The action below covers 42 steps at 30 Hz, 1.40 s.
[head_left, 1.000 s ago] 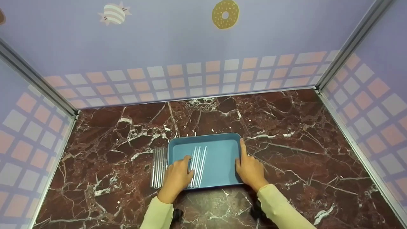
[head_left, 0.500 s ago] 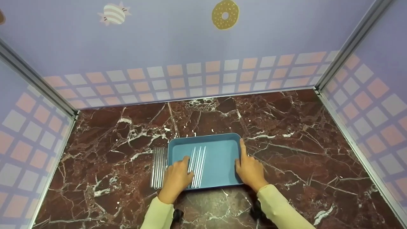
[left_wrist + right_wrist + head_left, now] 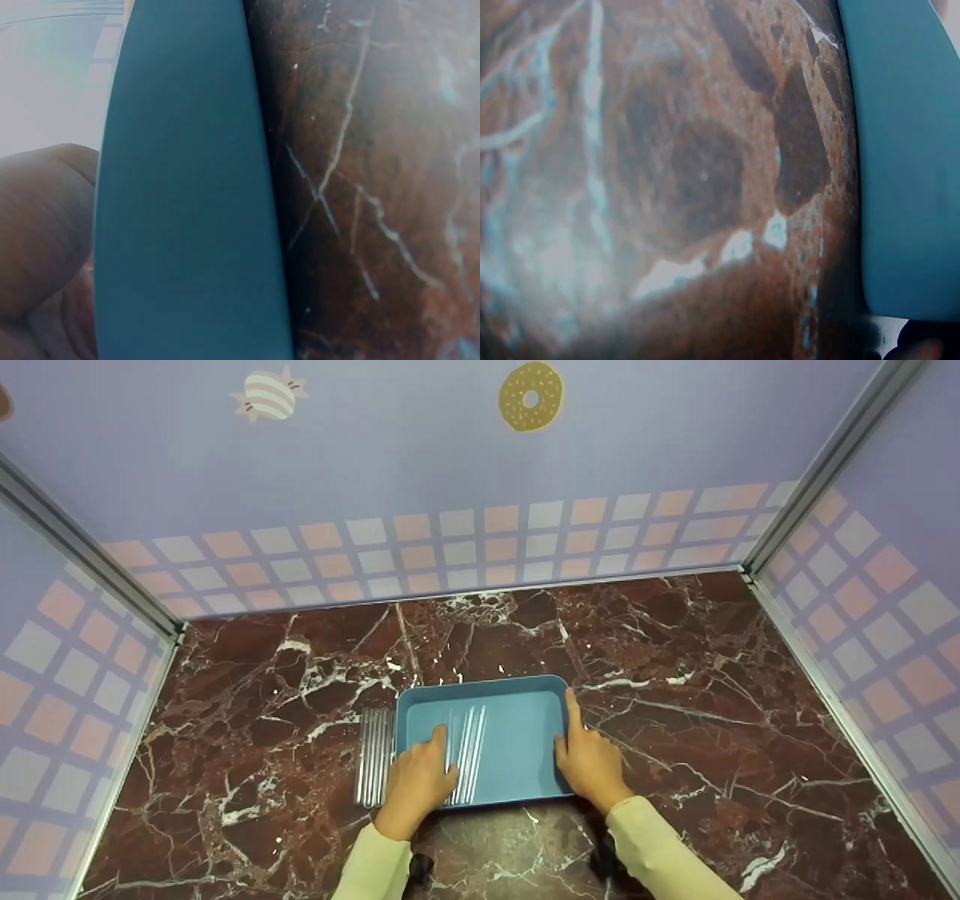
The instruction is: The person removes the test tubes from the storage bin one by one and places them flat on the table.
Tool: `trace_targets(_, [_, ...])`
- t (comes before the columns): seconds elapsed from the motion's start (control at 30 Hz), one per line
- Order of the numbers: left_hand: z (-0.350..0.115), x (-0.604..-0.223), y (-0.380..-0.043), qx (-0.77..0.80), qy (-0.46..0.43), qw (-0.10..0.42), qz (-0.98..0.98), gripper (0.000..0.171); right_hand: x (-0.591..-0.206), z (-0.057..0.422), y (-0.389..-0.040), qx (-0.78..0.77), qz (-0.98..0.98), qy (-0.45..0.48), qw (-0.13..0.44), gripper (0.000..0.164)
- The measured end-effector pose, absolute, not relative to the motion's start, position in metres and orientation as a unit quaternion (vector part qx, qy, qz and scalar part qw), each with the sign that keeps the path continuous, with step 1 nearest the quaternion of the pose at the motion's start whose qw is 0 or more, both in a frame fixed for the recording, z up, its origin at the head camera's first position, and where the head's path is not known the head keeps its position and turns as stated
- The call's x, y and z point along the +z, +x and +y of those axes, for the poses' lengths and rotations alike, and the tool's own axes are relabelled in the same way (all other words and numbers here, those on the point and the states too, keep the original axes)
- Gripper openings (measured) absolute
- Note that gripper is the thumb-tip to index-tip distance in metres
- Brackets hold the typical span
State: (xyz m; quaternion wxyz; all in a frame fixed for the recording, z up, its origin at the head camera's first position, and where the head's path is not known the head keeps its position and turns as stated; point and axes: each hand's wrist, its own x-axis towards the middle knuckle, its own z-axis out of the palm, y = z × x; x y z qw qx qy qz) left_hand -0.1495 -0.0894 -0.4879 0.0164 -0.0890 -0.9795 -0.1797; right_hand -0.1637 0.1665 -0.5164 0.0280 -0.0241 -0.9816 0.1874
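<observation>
A shallow blue tray (image 3: 517, 750) lies on the marbled surface in the head view. Several clear tubes (image 3: 469, 754) lie side by side, slightly slanted, in its left half. My left hand (image 3: 418, 780) reaches over the tray's near-left part, index finger extended and thumb spread, next to the tubes; its other fingers are hidden. In the left wrist view part of that hand (image 3: 45, 232) shows behind the tray's wall (image 3: 187, 187). My right hand (image 3: 592, 761) grips the tray's right edge, thumb on the inner side and index finger along the outside. The right wrist view shows the tray wall (image 3: 911, 165).
More clear tubes (image 3: 375, 757) lie on the dark red marbled surface (image 3: 262, 735) against the tray's left side. A lilac panel with tile and sweet prints (image 3: 450, 457) stands at the back, with side panels left (image 3: 60, 660) and right (image 3: 885, 585).
My left index finger has shifted very slightly left, and the bright lines on the tubes beside it look different. The tray and my right hand stay in place.
</observation>
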Motion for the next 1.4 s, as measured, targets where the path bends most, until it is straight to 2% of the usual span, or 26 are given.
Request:
trace_targets(0.8, [-0.0913,-0.4842,-0.1472,-0.181,-0.1,0.043,-0.977,0.052,-0.5155,0.1661,-0.1614,0.188,-0.982,-0.019,0.024,0.075])
trace_targets(1.07, [-0.093,-0.4805,-0.1469,-0.181,-0.093,0.032,-0.979,0.056,-0.516,0.1656,-0.1616,0.186,-0.982,-0.018,0.034,0.075])
trace_targets(1.4, [-0.0931,-0.4779,-0.1472,-0.184,-0.098,0.042,-0.977,0.056,-0.5158,0.1674,-0.1622,0.188,-0.982,-0.022,0.031,0.074])
